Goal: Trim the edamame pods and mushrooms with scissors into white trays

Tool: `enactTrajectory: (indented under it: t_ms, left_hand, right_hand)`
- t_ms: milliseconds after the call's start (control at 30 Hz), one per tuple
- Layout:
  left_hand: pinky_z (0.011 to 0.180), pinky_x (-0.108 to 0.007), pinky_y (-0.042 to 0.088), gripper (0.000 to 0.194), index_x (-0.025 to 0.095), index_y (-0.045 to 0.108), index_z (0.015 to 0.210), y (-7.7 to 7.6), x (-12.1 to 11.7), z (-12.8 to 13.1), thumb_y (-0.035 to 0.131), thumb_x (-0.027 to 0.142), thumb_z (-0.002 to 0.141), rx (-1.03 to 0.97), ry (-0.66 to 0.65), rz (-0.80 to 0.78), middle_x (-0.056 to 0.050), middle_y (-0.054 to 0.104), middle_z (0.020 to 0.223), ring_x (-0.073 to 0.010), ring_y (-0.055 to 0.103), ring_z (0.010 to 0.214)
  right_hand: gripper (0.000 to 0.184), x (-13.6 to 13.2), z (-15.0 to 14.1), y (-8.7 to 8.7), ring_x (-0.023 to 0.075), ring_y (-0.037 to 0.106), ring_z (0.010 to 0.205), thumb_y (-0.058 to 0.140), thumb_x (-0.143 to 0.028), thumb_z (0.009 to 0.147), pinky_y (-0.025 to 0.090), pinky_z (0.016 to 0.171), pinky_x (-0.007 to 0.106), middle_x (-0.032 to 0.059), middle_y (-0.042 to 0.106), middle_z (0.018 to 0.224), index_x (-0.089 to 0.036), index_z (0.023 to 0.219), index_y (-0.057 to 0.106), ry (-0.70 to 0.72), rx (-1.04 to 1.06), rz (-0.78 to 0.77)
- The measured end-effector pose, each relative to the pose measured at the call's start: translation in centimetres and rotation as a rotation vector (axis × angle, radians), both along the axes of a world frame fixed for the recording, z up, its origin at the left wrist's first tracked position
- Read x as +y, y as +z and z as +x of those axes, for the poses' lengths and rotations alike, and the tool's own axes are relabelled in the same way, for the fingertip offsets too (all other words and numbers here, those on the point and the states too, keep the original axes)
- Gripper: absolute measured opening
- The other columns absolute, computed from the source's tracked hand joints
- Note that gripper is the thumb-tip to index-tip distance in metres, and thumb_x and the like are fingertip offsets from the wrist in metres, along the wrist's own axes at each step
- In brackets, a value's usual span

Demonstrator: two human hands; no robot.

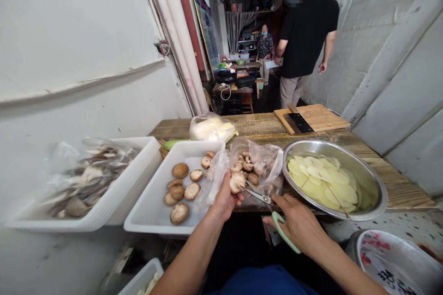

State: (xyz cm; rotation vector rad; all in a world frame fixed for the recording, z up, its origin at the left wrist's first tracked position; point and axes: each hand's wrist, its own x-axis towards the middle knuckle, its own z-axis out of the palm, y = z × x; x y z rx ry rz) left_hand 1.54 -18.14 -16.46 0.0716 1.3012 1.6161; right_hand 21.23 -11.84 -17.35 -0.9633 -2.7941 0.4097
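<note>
My left hand (pixel 224 199) is closed on a shiitake mushroom (pixel 237 182), its pale underside and stem turned toward the right. In my right hand (pixel 299 223) is a pair of scissors (pixel 258 194) with light green handles, the blades parted at the mushroom's stem. Just behind, a clear plastic bag (pixel 266 156) lies open with several more mushrooms inside. To the left, a white tray (pixel 141 214) holds several mushrooms, some cap up and some with cut undersides showing. Part of the bag hangs over the tray's right side.
A metal bowl (pixel 382 203) of sliced potatoes in water stands at right. Behind it, a cleaver (pixel 300 122) lies on a cutting board (pixel 327 117). A second white tray (pixel 104 214) holds greyish mushrooms in plastic. A bagged vegetable (pixel 211 128) lies at the back. Two people stand beyond the table.
</note>
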Motion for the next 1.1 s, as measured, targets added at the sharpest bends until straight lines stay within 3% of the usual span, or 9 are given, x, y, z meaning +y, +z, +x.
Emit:
enactTrajectory:
  t_ms: [100,200,533,667,733,833,900,967,1100]
  left_hand:
    - [0.031,-0.017,0.020,0.046,0.016,0.055,0.076,0.1,-0.2,0.0,0.039,0.052,0.098,0.025,0.001,-0.031,0.003,0.054,0.049,-0.0069,0.040,0.030]
    - [0.031,-0.017,0.021,0.043,0.016,0.054,0.076,0.5,-0.4,-0.1,0.044,0.053,0.096,0.059,0.066,-0.007,0.004,0.052,0.048,-0.0075,0.041,0.031]
    - [0.031,-0.017,0.025,0.053,0.015,0.056,0.072,0.5,-1.1,1.2,0.058,0.067,0.084,0.069,0.023,0.062,0.002,0.055,0.049,-0.0089,0.047,0.033]
    - [0.031,-0.018,0.026,0.053,0.015,0.058,0.070,0.7,-1.2,1.5,0.057,0.066,0.085,0.043,-0.029,0.035,0.001,0.055,0.048,-0.0097,0.048,0.033]
    - [0.032,-0.018,0.028,0.051,0.015,0.058,0.071,0.9,-1.3,1.4,0.054,0.062,0.089,0.023,-0.011,0.022,0.001,0.055,0.047,-0.0102,0.048,0.033]
    - [0.031,-0.018,0.028,0.045,0.014,0.059,0.077,1.2,-1.3,0.9,0.043,0.052,0.098,-0.019,-0.003,0.008,0.000,0.056,0.048,-0.0104,0.048,0.032]
    - [0.031,-0.017,0.027,0.041,0.014,0.059,0.082,1.4,-1.2,0.7,0.039,0.044,0.101,-0.066,0.001,0.008,0.000,0.057,0.049,-0.0099,0.048,0.032]
    - [0.031,-0.016,0.026,0.036,0.014,0.058,0.085,1.5,-1.2,0.6,0.039,0.040,0.102,-0.129,0.013,0.010,0.000,0.059,0.052,-0.0090,0.047,0.032]
    - [0.033,-0.017,0.034,0.037,0.013,0.061,0.083,1.6,-2.7,1.5,0.042,0.039,0.100,-0.184,-0.036,0.040,-0.003,0.061,0.056,-0.0098,0.052,0.036]
  right_hand:
    - [0.048,0.1,0.5,-0.4,0.0302,0.070,0.086,0.071,-0.036,0.085,0.056,0.078,0.039,0.0155,0.069,0.097,-0.012,0.126,0.067,0.012,0.034,0.217]
    - [0.046,0.0,0.8,-0.5,0.0274,0.070,0.082,0.072,-0.038,0.084,0.057,0.074,0.036,0.0136,0.069,0.096,-0.015,0.123,0.069,0.051,0.075,0.279]
    - [0.045,-1.6,-1.0,-0.8,0.0297,0.072,0.089,0.072,-0.039,0.086,0.058,0.076,0.037,0.0148,0.071,0.100,-0.015,0.124,0.067,-0.016,0.093,0.091]
    - [0.031,-1.5,-1.3,-0.2,0.0268,0.071,0.088,0.071,-0.037,0.086,0.055,0.080,0.034,0.0099,0.073,0.097,-0.017,0.109,0.072,0.002,0.198,-0.217]
    - [0.031,-1.2,-1.4,-0.2,0.0225,0.068,0.075,0.072,-0.044,0.084,0.053,0.072,0.030,0.0047,0.071,0.081,-0.016,0.097,0.073,0.011,0.259,-0.455]
    - [0.049,-0.6,-1.5,-0.6,0.0107,0.048,0.042,0.069,-0.062,0.080,0.041,0.044,0.022,-0.0044,0.054,0.055,-0.014,0.090,0.068,0.039,0.344,-1.011]
    - [0.059,-0.1,-1.5,-1.0,0.0062,0.034,0.033,0.063,-0.071,0.079,0.032,0.034,0.019,-0.0081,0.046,0.051,-0.014,0.095,0.065,0.058,0.398,-1.396]
    - [0.064,0.4,-1.6,-1.2,0.0053,0.032,0.033,0.058,-0.075,0.080,0.031,0.031,0.018,-0.0087,0.045,0.054,-0.015,0.102,0.063,0.067,0.418,-1.665]
    - [0.052,1.1,-2.4,-0.8,0.0061,0.036,0.033,0.049,-0.066,0.091,0.032,0.033,0.016,-0.0081,0.044,0.055,-0.017,0.105,0.061,-0.043,0.440,-1.767]
